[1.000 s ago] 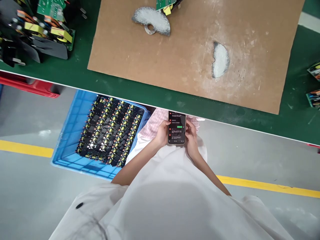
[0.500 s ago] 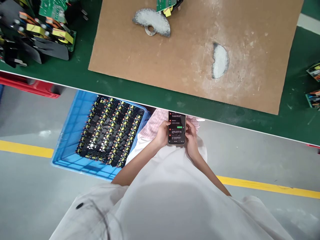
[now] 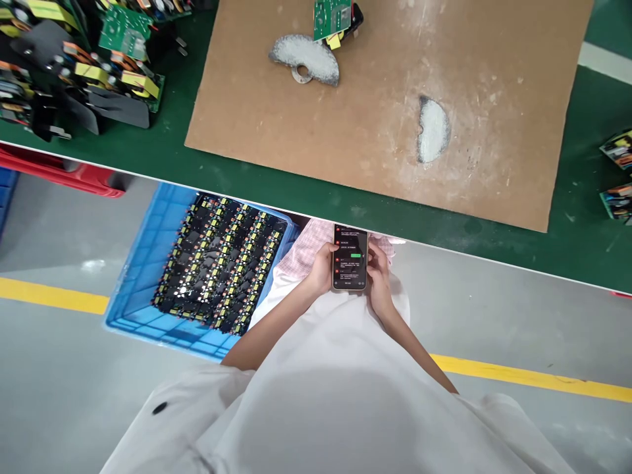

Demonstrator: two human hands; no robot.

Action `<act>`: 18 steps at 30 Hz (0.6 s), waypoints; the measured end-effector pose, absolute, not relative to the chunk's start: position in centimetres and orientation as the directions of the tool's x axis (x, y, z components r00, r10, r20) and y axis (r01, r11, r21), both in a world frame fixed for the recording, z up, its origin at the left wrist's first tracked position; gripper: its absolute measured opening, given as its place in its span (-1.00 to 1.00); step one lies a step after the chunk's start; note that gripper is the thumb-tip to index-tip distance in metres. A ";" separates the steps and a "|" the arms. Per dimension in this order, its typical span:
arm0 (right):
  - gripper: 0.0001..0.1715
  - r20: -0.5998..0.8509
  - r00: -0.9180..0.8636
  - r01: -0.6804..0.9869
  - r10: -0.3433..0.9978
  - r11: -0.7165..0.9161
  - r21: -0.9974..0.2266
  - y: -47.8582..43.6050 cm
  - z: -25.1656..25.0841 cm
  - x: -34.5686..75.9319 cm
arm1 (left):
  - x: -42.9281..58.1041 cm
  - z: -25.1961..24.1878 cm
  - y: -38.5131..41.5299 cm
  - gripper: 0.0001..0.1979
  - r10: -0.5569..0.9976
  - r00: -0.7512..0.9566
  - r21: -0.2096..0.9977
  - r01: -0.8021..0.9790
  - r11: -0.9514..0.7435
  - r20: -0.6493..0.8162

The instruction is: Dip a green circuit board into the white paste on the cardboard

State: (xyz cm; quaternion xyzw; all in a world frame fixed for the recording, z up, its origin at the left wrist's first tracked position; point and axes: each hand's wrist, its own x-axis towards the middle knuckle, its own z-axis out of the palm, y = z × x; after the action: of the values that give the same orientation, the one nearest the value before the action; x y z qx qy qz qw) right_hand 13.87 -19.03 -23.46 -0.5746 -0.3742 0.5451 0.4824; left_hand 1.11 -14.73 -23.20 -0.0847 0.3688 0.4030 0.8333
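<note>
A smartphone [image 3: 350, 258] with a lit, dark chat screen is held upright between both hands, just below the table's front edge. My left hand [image 3: 323, 266] grips its left side, the thumb at the edge of the screen. Closed around the right side is my right hand [image 3: 379, 276], its fingers curled along the phone's edge. Part of each hand's fingers is hidden behind the phone. Pink checked cloth [image 3: 309, 249] lies over my lap under the phone.
Cardboard [image 3: 375, 158] covers part of the green table [image 3: 276, 184], bearing two whitish half-round pieces, one at left [image 3: 309, 58], one at right [image 3: 434, 130], and a circuit board [image 3: 332, 18]. More boards [image 3: 118, 99] pile up at left. A blue crate [image 3: 131, 283] of boards stands on the floor.
The view has shifted slightly, so the table and its things sit a little lower in the picture. Both hands keep their hold on the smartphone.
</note>
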 end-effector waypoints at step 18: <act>-0.50 -0.341 0.182 -0.115 0.922 -0.325 -0.939 -19.7 -23.7 13.2 | 1.2 -22.2 -15.3 -0.69 0.474 0.396 0.012 -0.757 0.653 -0.786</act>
State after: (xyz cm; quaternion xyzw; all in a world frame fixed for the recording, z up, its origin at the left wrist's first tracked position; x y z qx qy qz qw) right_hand 13.16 -19.74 -23.70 -0.6040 -0.3340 0.5455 0.4754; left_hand 1.15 -15.27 -22.19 -0.1773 0.3997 0.3770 0.8165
